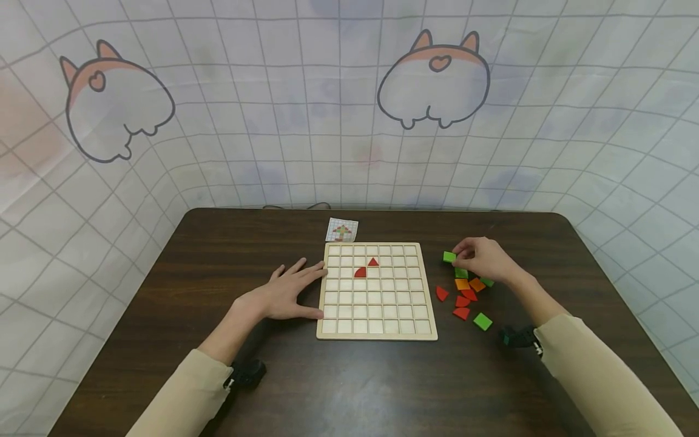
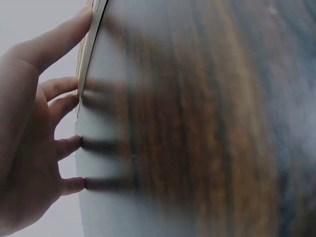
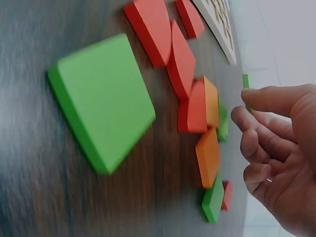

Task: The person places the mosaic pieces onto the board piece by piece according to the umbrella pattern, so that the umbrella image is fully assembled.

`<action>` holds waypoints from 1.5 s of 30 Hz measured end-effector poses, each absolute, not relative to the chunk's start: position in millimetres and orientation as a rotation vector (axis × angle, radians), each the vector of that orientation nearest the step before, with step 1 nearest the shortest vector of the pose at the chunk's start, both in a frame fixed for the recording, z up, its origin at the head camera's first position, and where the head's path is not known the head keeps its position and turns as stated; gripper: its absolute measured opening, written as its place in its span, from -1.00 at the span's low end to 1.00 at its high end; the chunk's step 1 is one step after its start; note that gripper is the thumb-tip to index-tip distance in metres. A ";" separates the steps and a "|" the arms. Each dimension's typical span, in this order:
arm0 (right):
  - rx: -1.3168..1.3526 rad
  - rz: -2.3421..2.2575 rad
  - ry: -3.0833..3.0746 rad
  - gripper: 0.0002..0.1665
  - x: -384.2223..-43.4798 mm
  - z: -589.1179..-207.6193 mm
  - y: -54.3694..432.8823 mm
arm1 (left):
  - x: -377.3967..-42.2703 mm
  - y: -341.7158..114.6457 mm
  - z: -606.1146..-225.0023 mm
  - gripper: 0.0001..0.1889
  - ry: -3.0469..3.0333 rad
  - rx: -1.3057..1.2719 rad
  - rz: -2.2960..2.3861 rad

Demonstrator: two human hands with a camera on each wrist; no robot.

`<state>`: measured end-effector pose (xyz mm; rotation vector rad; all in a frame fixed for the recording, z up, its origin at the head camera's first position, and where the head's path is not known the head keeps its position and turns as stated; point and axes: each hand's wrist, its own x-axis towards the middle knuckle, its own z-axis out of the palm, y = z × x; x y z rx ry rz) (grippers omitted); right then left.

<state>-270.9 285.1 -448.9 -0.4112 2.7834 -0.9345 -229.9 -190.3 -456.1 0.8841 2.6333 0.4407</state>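
Note:
A pale wooden grid board (image 1: 377,337) lies on the table. Within its cells sit a red triangle (image 1: 373,263) and, diagonally below it, a red quarter-circle piece (image 1: 360,273). With fingers spread, my left hand (image 1: 281,296) rests along the board's left edge; in the left wrist view its thumb (image 2: 64,42) touches the rim. My right hand (image 1: 485,260), over the loose pieces right of the board, pinches a green square block (image 1: 449,257) between thumb and fingers. Only a thin green edge of that block (image 3: 246,81) shows in the right wrist view.
Right of the board lie several red quarter-circle pieces (image 1: 461,313), orange blocks (image 1: 462,284) and green blocks, one green block (image 1: 483,321) apart and nearer. A small card with a coloured pattern (image 1: 342,231) lies behind the board. A patterned curtain (image 1: 349,164) surrounds the table.

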 end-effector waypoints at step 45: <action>-0.794 -1.045 2.636 -0.74 -269.5 -451.0 159.1 | -233.0 -184.3 -464.5 -0.42 2.713 0.940 0.562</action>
